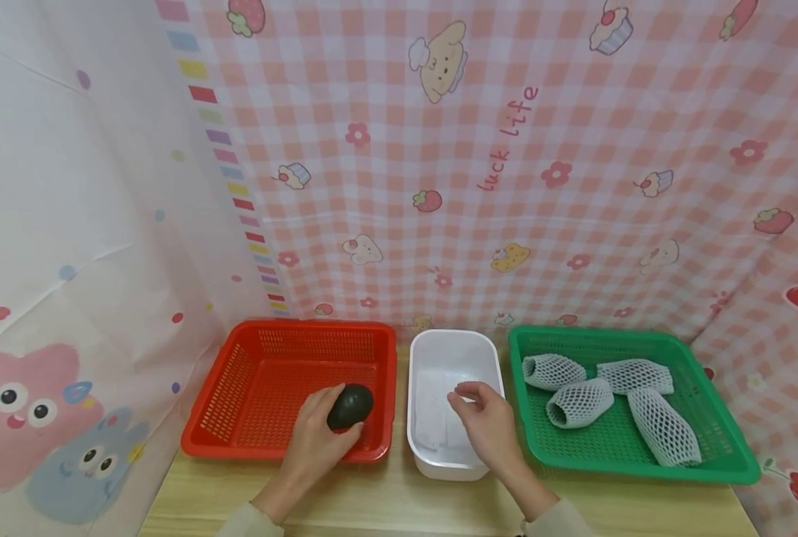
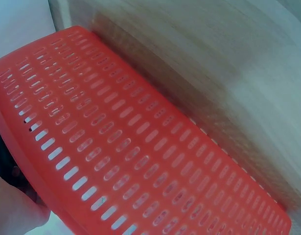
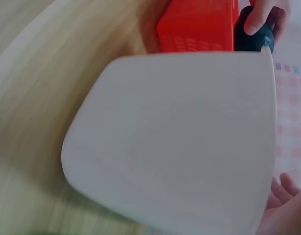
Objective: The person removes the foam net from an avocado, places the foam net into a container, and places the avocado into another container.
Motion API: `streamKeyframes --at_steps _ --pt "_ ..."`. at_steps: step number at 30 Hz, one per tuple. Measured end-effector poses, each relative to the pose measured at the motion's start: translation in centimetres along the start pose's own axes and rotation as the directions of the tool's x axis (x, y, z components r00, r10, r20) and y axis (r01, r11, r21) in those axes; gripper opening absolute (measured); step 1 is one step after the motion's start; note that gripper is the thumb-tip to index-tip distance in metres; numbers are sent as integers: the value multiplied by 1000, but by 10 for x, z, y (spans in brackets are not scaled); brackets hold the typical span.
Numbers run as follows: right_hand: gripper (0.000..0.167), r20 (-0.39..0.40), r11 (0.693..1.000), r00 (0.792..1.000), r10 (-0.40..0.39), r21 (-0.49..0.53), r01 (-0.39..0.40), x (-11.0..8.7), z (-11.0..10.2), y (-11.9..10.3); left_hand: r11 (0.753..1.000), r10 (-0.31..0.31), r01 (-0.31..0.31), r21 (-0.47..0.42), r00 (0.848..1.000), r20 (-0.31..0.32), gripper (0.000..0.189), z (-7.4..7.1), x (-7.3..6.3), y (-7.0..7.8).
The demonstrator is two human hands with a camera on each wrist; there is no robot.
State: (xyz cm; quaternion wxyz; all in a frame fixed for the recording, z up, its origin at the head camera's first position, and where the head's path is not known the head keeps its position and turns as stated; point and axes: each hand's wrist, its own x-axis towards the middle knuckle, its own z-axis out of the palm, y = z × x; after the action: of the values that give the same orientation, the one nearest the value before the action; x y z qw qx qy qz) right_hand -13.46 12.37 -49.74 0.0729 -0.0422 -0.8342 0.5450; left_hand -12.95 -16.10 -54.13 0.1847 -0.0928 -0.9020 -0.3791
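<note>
A dark green avocado (image 1: 350, 407) is gripped by my left hand (image 1: 317, 432) over the front right part of the red basket (image 1: 285, 451). Fingers lie along its far left side and the thumb at its near side. From the right wrist view the same avocado (image 3: 253, 41) shows above the basket's edge. In the left wrist view the basket wall mostly hides the hand (image 2: 15, 210). My right hand (image 1: 491, 426), its fingers loosely bent with nothing in them, hovers over the right side of the white container (image 1: 432, 466).
To the right stands a green basket (image 1: 600, 455) with several white foam mesh sleeves (image 1: 582, 404) in it. All three containers stand on a wooden table (image 1: 345, 507). Behind them hangs a pink checked curtain (image 1: 399, 164), and a white printed one (image 1: 70, 224) on the left.
</note>
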Motion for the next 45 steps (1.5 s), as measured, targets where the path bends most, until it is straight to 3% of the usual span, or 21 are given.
streamKeyframes --at_steps 5,17,22,26,31,40,45 --pt "21 -1 996 996 -90 -29 90 3 -15 2 999 -53 52 15 997 49 69 0 1 -1" --pt "31 -9 970 987 -160 -186 155 13 -64 15 993 -114 113 17 982 153 67 -6 7 -3" --pt "41 4 955 989 -148 -259 144 17 -90 29 992 -127 125 24 976 178 66 -6 10 -5" --pt "44 -38 939 987 -154 -318 134 19 -112 42 990 -140 136 32 970 198 63 -5 12 -6" --pt "49 -77 906 987 -141 -411 97 18 -140 61 993 -113 105 49 968 224 58 -5 15 -10" --pt "66 -41 862 997 -66 -505 37 18 -184 89 986 -158 128 110 930 331 55 -5 18 -13" --pt "66 -52 831 994 -94 -554 50 22 -207 101 985 -143 99 139 924 354 57 -3 20 -14"
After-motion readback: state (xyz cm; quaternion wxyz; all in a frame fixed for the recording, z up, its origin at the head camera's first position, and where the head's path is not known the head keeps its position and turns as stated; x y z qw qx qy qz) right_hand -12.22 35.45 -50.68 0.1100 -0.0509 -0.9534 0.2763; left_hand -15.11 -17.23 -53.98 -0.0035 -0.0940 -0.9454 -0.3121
